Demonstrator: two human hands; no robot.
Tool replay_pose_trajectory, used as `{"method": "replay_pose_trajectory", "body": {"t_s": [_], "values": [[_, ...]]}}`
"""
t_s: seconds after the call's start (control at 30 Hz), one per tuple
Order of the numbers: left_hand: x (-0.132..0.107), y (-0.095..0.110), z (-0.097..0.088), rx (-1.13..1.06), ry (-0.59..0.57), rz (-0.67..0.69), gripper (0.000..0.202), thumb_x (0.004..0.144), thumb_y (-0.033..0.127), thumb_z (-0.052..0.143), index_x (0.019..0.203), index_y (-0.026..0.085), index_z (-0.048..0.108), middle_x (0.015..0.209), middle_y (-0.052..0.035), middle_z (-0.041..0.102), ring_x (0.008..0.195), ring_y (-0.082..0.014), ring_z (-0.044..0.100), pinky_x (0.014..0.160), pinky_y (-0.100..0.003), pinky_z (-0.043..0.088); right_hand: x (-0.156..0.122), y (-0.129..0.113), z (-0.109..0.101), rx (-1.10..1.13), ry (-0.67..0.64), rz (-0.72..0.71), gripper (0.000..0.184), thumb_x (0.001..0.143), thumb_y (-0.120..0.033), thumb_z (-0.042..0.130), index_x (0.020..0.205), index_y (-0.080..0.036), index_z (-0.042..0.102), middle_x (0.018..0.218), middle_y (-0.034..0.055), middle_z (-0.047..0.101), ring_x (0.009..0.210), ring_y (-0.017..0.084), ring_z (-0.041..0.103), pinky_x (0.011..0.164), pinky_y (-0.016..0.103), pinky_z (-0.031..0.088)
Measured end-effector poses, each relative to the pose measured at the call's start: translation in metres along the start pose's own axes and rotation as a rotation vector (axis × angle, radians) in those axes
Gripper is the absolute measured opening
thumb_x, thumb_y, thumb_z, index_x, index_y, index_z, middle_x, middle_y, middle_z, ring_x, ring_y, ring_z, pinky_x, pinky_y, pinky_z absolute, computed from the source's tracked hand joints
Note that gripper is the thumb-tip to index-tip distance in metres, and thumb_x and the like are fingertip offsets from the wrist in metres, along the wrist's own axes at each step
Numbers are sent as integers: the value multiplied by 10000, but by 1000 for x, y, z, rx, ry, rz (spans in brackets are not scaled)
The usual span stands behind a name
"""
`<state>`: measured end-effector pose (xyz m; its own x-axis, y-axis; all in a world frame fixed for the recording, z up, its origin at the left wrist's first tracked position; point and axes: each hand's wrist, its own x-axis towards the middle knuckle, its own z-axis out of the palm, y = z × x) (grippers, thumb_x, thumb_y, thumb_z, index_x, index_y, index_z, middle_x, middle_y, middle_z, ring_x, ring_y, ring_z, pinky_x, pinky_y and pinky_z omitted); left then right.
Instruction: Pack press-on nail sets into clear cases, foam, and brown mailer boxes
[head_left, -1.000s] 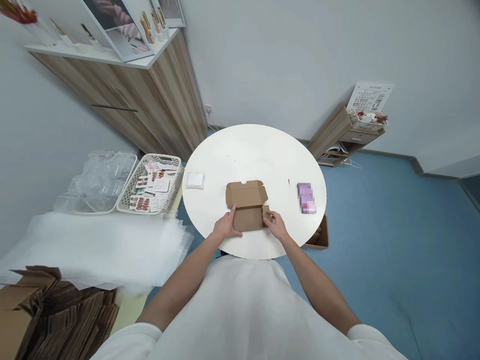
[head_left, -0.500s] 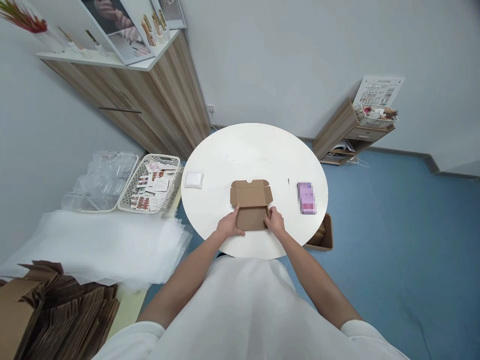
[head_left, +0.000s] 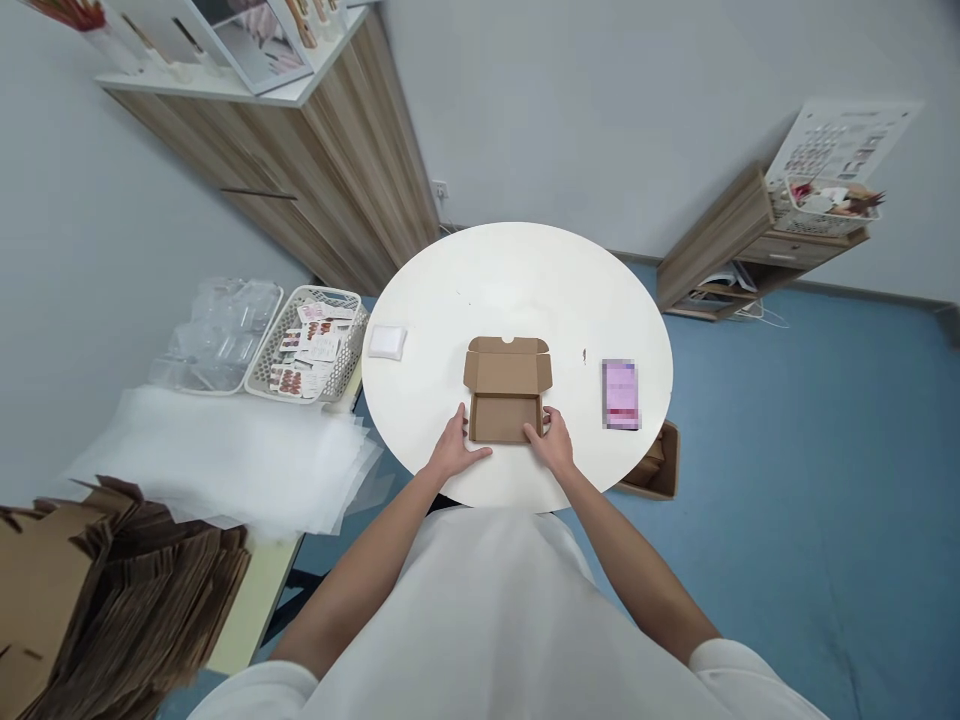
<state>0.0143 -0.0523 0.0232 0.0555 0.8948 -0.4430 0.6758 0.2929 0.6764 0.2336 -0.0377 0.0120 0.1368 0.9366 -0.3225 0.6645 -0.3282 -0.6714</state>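
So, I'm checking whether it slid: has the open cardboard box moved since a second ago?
Yes: the cardboard box moved slightly right, closer to the small dark mark on the table.

Pale walls (head_left: pixel 585 120) rise above a blue floor (head_left: pixel 795 480).

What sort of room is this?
Probably a small packing room: there's an open cardboard box on a round white table, a stack of brown cardboard, and a white basket of cards.
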Motion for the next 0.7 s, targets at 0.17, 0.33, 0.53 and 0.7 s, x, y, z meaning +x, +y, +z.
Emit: {"method": "replay_pose_trajectory", "body": {"t_s": [0.17, 0.33, 0.53, 0.7], "values": [[-5, -14, -3, -12, 75, -18, 971, 623, 505, 635, 1367, 194, 94, 1236, -117, 407, 1025, -215, 486, 861, -341, 407, -9, -8, -4, 13, 120, -133, 629, 726, -435, 473, 1262, -167, 280, 1208, 134, 397, 1093, 254, 401, 848, 381, 386], [2, -41, -27, 31, 199, 5, 655, 734, 473, 528, 1277, 180, 311, 1193, -113, 436, 1016, -208, 498, 822, -327, 433, -17, -59, -4, 2, -12, -333, 498, 778, -344, 433, 1234, -172, 332, 1191, 122, 414, 1058, 232, 420, 872, 382, 382], [37, -71, -97, 75, 469, -28, 481, 748, 380, 534, 1167, 168, 430, 1165, -110, 446, 1126, -227, 422, 941, -352, 362, -2, -143, 53, 181, -341, -286, 376, 754, -352, 486, 1109, -229, 476, 1109, 60, 509, 874, 163, 527, 753, 318, 456], [88, -94, -159, -118, 531, -152, 555, 749, 403, 532, 1222, 156, 377, 1235, -134, 405, 1105, -225, 450, 917, -338, 379, 44, -197, 125, 395, -389, -41, 409, 753, -301, 479, 1154, -225, 443, 1166, 67, 507, 920, 149, 536, 773, 305, 454]]}}
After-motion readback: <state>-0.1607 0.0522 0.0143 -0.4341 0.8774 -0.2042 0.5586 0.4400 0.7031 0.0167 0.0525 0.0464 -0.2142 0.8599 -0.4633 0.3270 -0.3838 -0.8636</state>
